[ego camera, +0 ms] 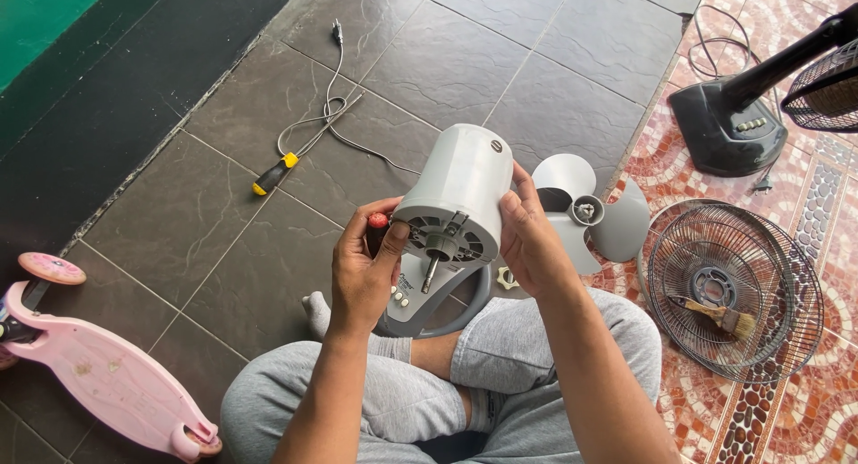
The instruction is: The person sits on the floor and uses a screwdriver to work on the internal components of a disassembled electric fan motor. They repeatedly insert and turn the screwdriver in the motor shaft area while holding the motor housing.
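A grey fan motor housing (460, 182) with its bare shaft pointing toward me is held above my lap. My right hand (529, 240) grips its right side. My left hand (362, 272) steadies the left edge of the housing and also holds a screwdriver with a red-tipped handle (378, 223). Below the housing sits the fan's grey base (429, 303) with small white buttons. The grey fan blade (590, 212) lies on the floor just right of the housing.
A yellow-and-black screwdriver (273, 173) and the white power cord (332, 115) lie on the dark tiles. Wire fan grilles (733, 285) with a paintbrush (724, 316) are at right. A black standing fan (737, 115) is behind them. A pink scooter (98, 366) is at left.
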